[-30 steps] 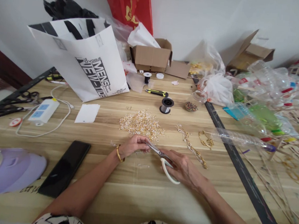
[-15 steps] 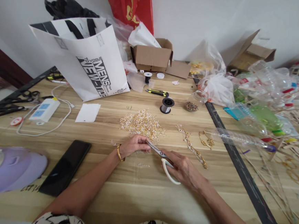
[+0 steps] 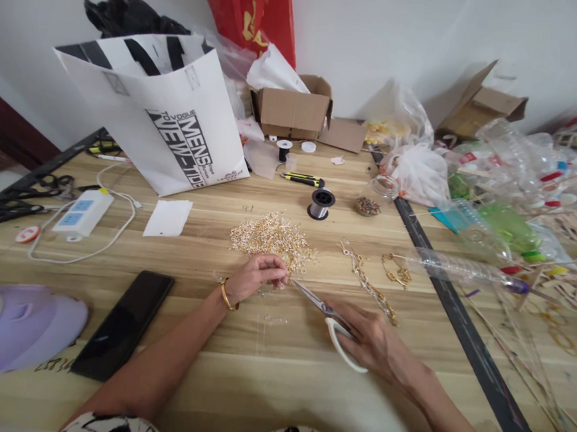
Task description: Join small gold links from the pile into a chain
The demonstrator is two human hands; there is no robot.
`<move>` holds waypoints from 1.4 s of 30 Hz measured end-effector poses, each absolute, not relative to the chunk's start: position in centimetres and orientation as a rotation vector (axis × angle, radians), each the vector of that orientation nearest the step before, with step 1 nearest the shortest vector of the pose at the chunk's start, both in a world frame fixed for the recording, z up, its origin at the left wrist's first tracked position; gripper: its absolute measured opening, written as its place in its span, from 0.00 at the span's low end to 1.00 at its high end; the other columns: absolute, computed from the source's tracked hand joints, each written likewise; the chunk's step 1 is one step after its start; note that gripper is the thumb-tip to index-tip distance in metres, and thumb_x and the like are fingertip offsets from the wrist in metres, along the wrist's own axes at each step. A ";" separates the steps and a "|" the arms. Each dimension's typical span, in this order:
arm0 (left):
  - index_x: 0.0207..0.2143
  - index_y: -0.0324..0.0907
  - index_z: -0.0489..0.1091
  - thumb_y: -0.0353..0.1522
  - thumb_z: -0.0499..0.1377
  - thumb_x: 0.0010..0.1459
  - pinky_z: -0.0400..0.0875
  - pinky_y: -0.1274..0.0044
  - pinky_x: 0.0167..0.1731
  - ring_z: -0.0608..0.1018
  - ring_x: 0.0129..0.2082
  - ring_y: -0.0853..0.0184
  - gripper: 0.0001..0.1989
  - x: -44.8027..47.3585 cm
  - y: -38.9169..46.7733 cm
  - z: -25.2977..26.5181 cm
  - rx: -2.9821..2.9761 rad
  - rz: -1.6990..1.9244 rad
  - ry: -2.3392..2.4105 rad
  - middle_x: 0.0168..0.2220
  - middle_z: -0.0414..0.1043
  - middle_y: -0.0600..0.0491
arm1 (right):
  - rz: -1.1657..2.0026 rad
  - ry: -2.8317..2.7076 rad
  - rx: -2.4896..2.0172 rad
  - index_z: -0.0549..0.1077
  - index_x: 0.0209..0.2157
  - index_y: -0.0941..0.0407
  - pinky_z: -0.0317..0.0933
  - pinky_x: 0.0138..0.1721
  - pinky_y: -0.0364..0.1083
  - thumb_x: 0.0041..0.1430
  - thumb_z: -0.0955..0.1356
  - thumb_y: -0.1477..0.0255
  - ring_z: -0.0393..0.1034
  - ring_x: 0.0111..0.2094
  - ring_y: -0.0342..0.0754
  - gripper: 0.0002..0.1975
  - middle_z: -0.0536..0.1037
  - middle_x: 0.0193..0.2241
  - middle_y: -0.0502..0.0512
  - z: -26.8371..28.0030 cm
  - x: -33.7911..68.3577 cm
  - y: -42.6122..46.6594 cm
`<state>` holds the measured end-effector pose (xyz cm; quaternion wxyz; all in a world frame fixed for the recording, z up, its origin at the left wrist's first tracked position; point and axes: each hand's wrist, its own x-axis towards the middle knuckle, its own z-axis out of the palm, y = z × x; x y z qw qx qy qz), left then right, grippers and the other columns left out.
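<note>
1. Steel blades out front: my right hand point(image 3: 378, 343) is closed through the white loops of the scissors point(image 3: 328, 315), tips aimed at my left fingers and stopping just beside them.
2. My left hand point(image 3: 256, 277) is curled shut, fingertips pinched on something tiny at the near edge of the gold pile. I judge it a small finding on thread, but it is too small to name.
3. That pile of gold findings point(image 3: 273, 237) sits just beyond my left knuckles, touching the pinch point; a gold bangle point(image 3: 226, 295) rides my left wrist.
4. To cut cleanly here, I reckon the left pinch should hold firm and low on the counter point(image 3: 276, 375), with the blades opening only a little and closing near their tips, clear of my fingertips.
5. Right of the blades, gold chains point(image 3: 370, 286) lie along the wood, near but apart from the scissors.
6. Farther back stand a spool of wire point(image 3: 321, 204) and a yellow-and-black utility knife point(image 3: 302, 178).
7. Off to my left, a black phone point(image 3: 122, 326) lies flat and a white power strip point(image 3: 83, 213) sits beyond it.
</note>
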<state>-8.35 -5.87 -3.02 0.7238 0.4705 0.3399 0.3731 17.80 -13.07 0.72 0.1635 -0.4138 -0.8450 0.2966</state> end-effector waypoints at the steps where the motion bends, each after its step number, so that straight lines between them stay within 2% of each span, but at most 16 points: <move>1: 0.27 0.34 0.70 0.34 0.64 0.48 0.66 0.81 0.26 0.72 0.23 0.74 0.10 -8.5 -5.8 -3.0 0.995 0.861 0.736 0.26 0.72 0.52 | 0.842 -2.446 -1.181 0.61 0.56 0.52 0.67 0.37 0.44 0.60 0.61 0.73 0.73 0.38 0.48 0.22 0.74 0.45 0.58 0.8 18.0 -13.4; 4: 0.27 0.35 0.71 0.33 0.64 0.47 0.65 0.82 0.25 0.71 0.23 0.75 0.09 -8.7 -5.6 -2.9 0.900 0.955 0.718 0.29 0.72 0.51 | 0.748 -2.610 -1.178 0.62 0.55 0.54 0.66 0.31 0.44 0.61 0.60 0.72 0.73 0.31 0.47 0.20 0.76 0.36 0.57 0.7 18.1 -14.3; 10: 0.25 0.35 0.71 0.32 0.66 0.44 0.63 0.82 0.23 0.70 0.21 0.76 0.09 -8.7 -5.5 -2.3 0.879 0.995 0.753 0.26 0.71 0.54 | 0.375 -2.854 -1.163 0.66 0.49 0.55 0.62 0.28 0.43 0.60 0.62 0.76 0.70 0.32 0.49 0.15 0.74 0.35 0.58 0.9 16.9 -15.3; 12: 0.25 0.35 0.71 0.32 0.66 0.43 0.64 0.83 0.22 0.70 0.20 0.76 0.10 -8.6 -5.5 -2.3 0.880 0.996 0.772 0.24 0.70 0.54 | 0.335 -2.867 -1.218 0.68 0.45 0.54 0.61 0.27 0.43 0.58 0.63 0.76 0.68 0.31 0.48 0.12 0.73 0.33 0.56 1.4 16.6 -15.3; 14: 0.25 0.35 0.71 0.32 0.67 0.42 0.64 0.83 0.22 0.69 0.20 0.76 0.10 -8.5 -5.5 -2.4 0.886 1.003 0.791 0.23 0.70 0.55 | 0.346 -2.860 -1.216 0.67 0.45 0.54 0.60 0.28 0.42 0.59 0.63 0.75 0.68 0.31 0.47 0.12 0.72 0.34 0.56 1.9 16.4 -15.2; 19: 0.26 0.35 0.71 0.31 0.67 0.42 0.64 0.82 0.23 0.70 0.21 0.76 0.10 -8.1 -5.9 -2.3 0.958 0.995 0.793 0.23 0.71 0.55 | 0.581 -2.698 -1.204 0.68 0.45 0.54 0.62 0.32 0.44 0.61 0.62 0.72 0.69 0.32 0.47 0.10 0.72 0.36 0.55 2.6 15.5 -13.5; 22: 0.27 0.34 0.72 0.31 0.66 0.43 0.65 0.81 0.25 0.70 0.21 0.75 0.09 -7.7 -6.3 -2.0 1.034 0.968 0.807 0.22 0.70 0.54 | 0.840 -2.417 -1.171 0.63 0.51 0.55 0.63 0.33 0.43 0.60 0.63 0.71 0.69 0.32 0.44 0.17 0.71 0.39 0.55 2.1 14.1 -11.3; 24: 0.26 0.34 0.71 0.32 0.66 0.44 0.65 0.81 0.24 0.69 0.21 0.75 0.09 -7.5 -6.5 -1.9 1.076 0.964 0.830 0.21 0.70 0.54 | 1.018 -2.227 -1.134 0.65 0.49 0.56 0.63 0.31 0.42 0.57 0.66 0.69 0.68 0.28 0.41 0.17 0.71 0.40 0.55 1.2 12.9 -9.9; 28: 0.26 0.35 0.71 0.33 0.66 0.44 0.61 0.83 0.20 0.66 0.18 0.77 0.11 -7.2 -6.8 -1.8 1.152 0.991 0.899 0.20 0.69 0.56 | 1.198 -1.956 -1.139 0.70 0.38 0.60 0.58 0.24 0.39 0.51 0.70 0.68 0.63 0.23 0.40 0.14 0.70 0.25 0.48 -1.1 10.4 -7.9; 31: 0.26 0.35 0.71 0.34 0.67 0.42 0.60 0.83 0.20 0.66 0.19 0.77 0.12 -7.1 -6.9 -1.7 1.195 1.037 0.957 0.21 0.68 0.56 | 1.336 -1.781 -1.099 0.69 0.30 0.59 0.54 0.20 0.38 0.54 0.67 0.67 0.59 0.19 0.38 0.09 0.66 0.19 0.45 -2.3 9.2 -7.4; 36: 0.26 0.35 0.70 0.35 0.67 0.41 0.61 0.82 0.20 0.67 0.19 0.76 0.13 -7.2 -6.7 -1.6 1.190 1.047 1.026 0.20 0.68 0.57 | 1.571 -1.562 -1.057 0.71 0.30 0.60 0.55 0.18 0.37 0.55 0.66 0.61 0.59 0.17 0.37 0.14 0.68 0.18 0.47 -2.7 9.0 -7.6; 42: 0.26 0.35 0.69 0.35 0.64 0.46 0.63 0.81 0.23 0.68 0.20 0.75 0.11 -7.6 -6.3 -1.8 1.153 0.989 1.009 0.20 0.68 0.57 | 1.635 -1.432 -1.034 0.71 0.29 0.60 0.57 0.18 0.37 0.55 0.66 0.58 0.62 0.18 0.38 0.17 0.70 0.19 0.49 -3.3 9.6 -7.5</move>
